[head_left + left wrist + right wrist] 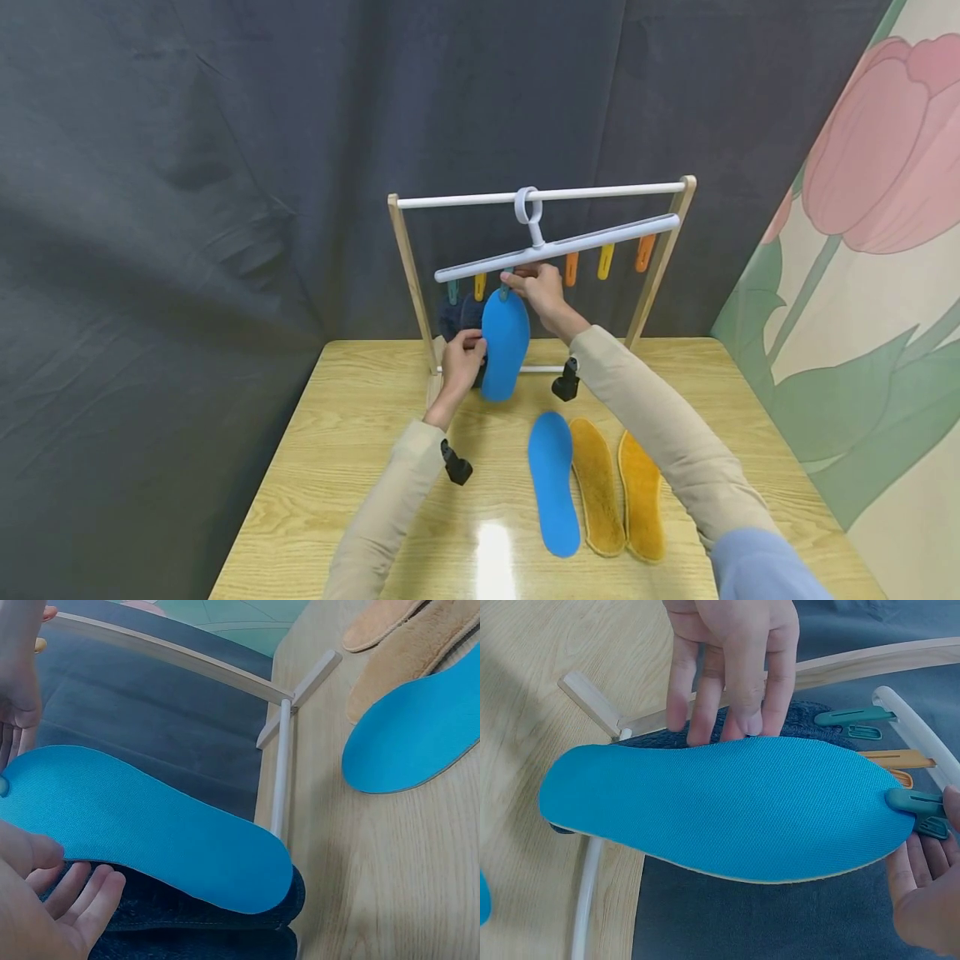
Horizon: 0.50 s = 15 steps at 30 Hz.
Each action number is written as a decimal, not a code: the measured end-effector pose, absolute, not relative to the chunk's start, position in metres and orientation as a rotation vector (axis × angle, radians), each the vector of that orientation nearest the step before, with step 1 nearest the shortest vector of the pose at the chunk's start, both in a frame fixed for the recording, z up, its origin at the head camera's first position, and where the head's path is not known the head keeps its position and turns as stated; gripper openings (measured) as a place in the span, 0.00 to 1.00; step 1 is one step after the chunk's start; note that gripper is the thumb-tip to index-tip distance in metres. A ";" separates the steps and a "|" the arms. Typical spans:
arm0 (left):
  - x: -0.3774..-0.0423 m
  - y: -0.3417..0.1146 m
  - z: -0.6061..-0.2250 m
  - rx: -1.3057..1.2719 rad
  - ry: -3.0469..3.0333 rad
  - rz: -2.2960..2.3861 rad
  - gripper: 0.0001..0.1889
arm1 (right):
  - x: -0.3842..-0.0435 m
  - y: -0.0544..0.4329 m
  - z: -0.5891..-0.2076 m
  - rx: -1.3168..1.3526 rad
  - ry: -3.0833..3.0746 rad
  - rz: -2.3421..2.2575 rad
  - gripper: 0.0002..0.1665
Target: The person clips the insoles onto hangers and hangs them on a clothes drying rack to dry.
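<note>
The blue insole point(506, 346) hung long axis near upright below the teal clip point(505, 292) the right hand point(543, 292) pinched, while the left hand point(461, 362), fingers loosely extended, met its left edge.

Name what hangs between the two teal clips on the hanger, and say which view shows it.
A yellow clip hangs between the outer teal clip and the other teal clip, which the right hand pinches; the head view shows it.
</note>
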<state>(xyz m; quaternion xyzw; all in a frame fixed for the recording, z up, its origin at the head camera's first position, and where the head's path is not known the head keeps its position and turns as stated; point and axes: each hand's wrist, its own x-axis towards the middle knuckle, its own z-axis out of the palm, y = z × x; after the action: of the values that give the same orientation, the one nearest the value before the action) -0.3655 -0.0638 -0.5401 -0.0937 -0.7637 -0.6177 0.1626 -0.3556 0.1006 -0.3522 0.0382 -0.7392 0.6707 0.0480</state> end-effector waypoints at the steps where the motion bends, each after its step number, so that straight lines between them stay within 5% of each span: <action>1: -0.361 -0.064 -0.536 -0.274 -2.169 -1.769 0.13 | -0.355 0.101 -0.352 0.116 -2.254 2.041 0.23; 8: -0.325 -0.059 -0.491 -0.184 -2.228 -1.847 0.13 | -0.355 0.102 -0.353 0.127 -2.254 2.041 0.23; 15: -0.355 -0.061 -0.546 -0.280 -2.184 -1.823 0.12 | -0.355 0.103 -0.354 0.145 -2.250 2.035 0.24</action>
<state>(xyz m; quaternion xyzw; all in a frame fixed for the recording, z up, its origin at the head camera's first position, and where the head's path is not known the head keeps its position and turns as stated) -0.3547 -0.0613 -0.5458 -0.0968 -0.7565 -0.6313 0.1408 -0.3552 0.1034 -0.3540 0.0477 -0.7399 0.6690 0.0521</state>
